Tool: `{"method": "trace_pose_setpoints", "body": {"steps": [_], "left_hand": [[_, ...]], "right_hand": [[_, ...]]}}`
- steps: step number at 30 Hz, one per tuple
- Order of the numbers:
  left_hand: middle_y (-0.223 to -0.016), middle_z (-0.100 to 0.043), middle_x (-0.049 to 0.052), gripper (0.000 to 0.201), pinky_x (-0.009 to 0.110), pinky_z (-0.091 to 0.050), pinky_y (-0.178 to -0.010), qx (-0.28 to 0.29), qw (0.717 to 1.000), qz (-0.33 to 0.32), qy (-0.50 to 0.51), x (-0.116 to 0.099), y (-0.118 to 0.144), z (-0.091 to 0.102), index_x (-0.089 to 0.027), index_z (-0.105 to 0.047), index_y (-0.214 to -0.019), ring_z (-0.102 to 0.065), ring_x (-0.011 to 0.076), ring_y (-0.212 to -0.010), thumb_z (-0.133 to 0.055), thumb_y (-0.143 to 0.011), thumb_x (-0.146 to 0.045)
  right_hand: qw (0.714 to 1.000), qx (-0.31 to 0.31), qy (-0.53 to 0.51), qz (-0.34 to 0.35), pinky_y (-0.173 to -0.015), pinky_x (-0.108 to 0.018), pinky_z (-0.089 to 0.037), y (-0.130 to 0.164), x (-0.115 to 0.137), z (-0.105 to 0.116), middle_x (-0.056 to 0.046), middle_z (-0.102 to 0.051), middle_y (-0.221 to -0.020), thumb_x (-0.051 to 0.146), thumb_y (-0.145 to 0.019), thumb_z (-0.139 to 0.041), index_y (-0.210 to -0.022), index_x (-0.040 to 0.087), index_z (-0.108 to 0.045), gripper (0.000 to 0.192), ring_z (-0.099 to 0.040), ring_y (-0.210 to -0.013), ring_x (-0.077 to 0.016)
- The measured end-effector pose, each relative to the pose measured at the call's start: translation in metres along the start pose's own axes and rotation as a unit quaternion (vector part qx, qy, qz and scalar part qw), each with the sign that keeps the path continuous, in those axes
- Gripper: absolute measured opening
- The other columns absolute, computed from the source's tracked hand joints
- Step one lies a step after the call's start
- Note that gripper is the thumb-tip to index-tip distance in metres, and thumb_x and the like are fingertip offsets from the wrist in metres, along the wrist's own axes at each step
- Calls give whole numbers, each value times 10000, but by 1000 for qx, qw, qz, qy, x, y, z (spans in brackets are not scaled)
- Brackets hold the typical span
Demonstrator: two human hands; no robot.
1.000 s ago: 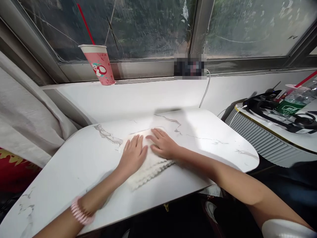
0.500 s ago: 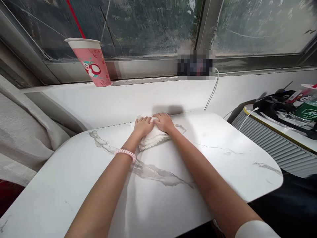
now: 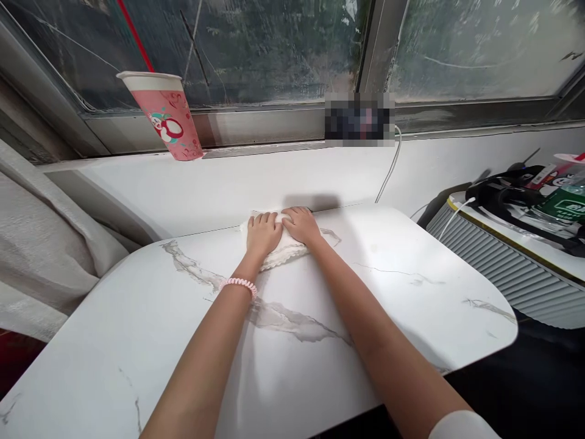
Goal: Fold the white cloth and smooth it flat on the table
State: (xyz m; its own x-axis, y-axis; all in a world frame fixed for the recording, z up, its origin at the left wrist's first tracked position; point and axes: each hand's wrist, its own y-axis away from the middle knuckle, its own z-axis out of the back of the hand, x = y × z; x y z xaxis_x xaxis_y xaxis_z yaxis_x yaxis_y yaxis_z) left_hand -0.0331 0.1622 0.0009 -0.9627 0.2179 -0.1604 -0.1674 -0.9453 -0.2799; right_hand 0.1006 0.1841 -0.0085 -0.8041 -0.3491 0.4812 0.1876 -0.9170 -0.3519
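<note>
A cream cloth (image 3: 284, 255) with a scalloped edge lies folded on the white marbled table (image 3: 164, 317), at its back edge near the wall. My left hand (image 3: 265, 235) rests flat on the cloth's left part, fingers apart and pointing toward the wall. A pink coiled band (image 3: 238, 283) circles my left wrist. Close beside it, my right hand (image 3: 301, 224) presses flat on the cloth's right part, its fingers stretched forward. The two thumbs nearly meet. Both palms cover much of the cloth.
A pink paper cup (image 3: 167, 119) with a red straw stands on the window sill. Farther right are a blurred-out dark object (image 3: 359, 120) and a white cable (image 3: 390, 166). A ribbed side cabinet (image 3: 484, 262) holds black items and a green-labelled bottle (image 3: 567, 202). A curtain (image 3: 41, 238) hangs left.
My left hand has shifted slightly forward on the cloth, and the cloth's front left corner has drawn back under it. My right hand has stayed nearly in place.
</note>
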Motion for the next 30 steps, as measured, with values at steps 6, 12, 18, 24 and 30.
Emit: {"method": "trace_pose_setpoints", "body": {"steps": [6, 12, 18, 24, 30], "left_hand": [[-1496, -499, 115, 493, 489, -234, -1184, -2, 1000, -5, -5, -1, 11, -1, -172, -492, -1409, -417, 277, -1391, -271, -975, -249], [-1510, -480, 128, 502, 496, -222, -1194, 15, 1000, -4, 2, -12, 33, 5, -152, -479, -1423, -396, 273, -1412, -267, -980, -257], [-1511, -475, 145, 501, 517, -234, -1190, 17, 1000, -10, -9, -32, 75, 18, -136, -481, -1425, -406, 289, -1407, -270, -983, -240], [-1495, -478, 200, 511, 603, -268, -1157, -20, 998, -51, -16, -65, 168, 20, -121, -506, -1417, -414, 363, -1402, -323, -981, -316], [-1530, -405, 248, 563, 609, -228, -1193, -18, 990, -137, 26, -102, 209, 18, -43, -466, -1445, -282, 392, -1471, -363, -966, -322]], "right_hand": [[1000, -17, -14, 9, -1120, -443, -328, 16, 3, 4, -82, -638, -1291, 219, -931, -458, -1219, 199, -642, 342, -490, -1266, -249], [1000, -12, -11, -1, -1141, -438, -322, 42, 10, 14, -71, -636, -1286, 226, -946, -464, -1223, 219, -632, 323, -495, -1271, -228], [1000, 6, 17, 8, -1128, -440, -330, 85, 21, 28, -96, -613, -1314, 223, -952, -445, -1254, 196, -612, 346, -464, -1298, -253], [994, -1, 59, 89, -1120, -455, -340, 179, 23, 57, -123, -590, -1332, 238, -955, -424, -1280, 178, -596, 372, -453, -1293, -270], [992, 11, 79, 99, -1107, -472, -356, 237, 13, 93, -135, -556, -1372, 286, -964, -428, -1320, 178, -563, 396, -443, -1308, -291]]}}
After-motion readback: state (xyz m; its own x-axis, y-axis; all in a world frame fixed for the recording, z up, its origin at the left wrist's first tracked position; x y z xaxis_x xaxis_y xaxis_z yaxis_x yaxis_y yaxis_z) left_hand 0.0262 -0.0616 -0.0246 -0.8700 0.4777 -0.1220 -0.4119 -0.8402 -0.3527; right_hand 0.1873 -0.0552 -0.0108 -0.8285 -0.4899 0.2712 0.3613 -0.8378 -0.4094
